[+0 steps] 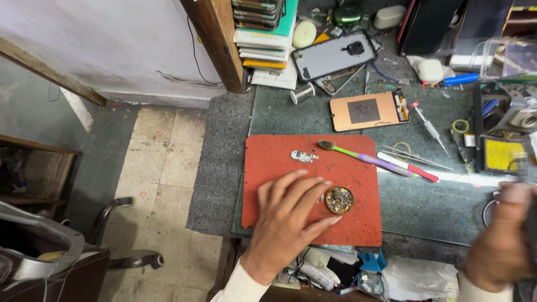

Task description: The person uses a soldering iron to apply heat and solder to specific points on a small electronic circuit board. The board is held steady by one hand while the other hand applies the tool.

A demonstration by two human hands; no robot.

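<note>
Left hand (288,215) lower centre of frame, flat and spread, fingers fanned out, palm down on the red mat (268,168). Fingertips point to the right, ending just beside the small round dish (339,200) full of tiny screws and bits; index tip looks like it touches or nearly touches the dish rim, can't tell which. Holds nothing.

Right hand (498,246) lower right corner, blurred, partly cut by frame edge. Fingers curled around something dark at the edge, can't tell what it is or how tight the grip is.

On the mat, upper centre: small metal bracket part (304,156), apart from the hand. Green and purple toothbrush (363,157) lies tilted, bristle head on the mat, handle running off right onto the grey desk mat (425,207). Red and white tool (408,166) just beside the toothbrush handle, tweezers (417,157) near it.

Above the mat: phone screen face down, copper-coloured back (366,111). Further up, grey phone back cover (334,56). Solder spool (302,93) left of that. Screwdriver (430,128) right of the screen. Stack of books (267,47) top centre. Tiled floor (162,168) and chair (50,257) on the left side of frame
</note>
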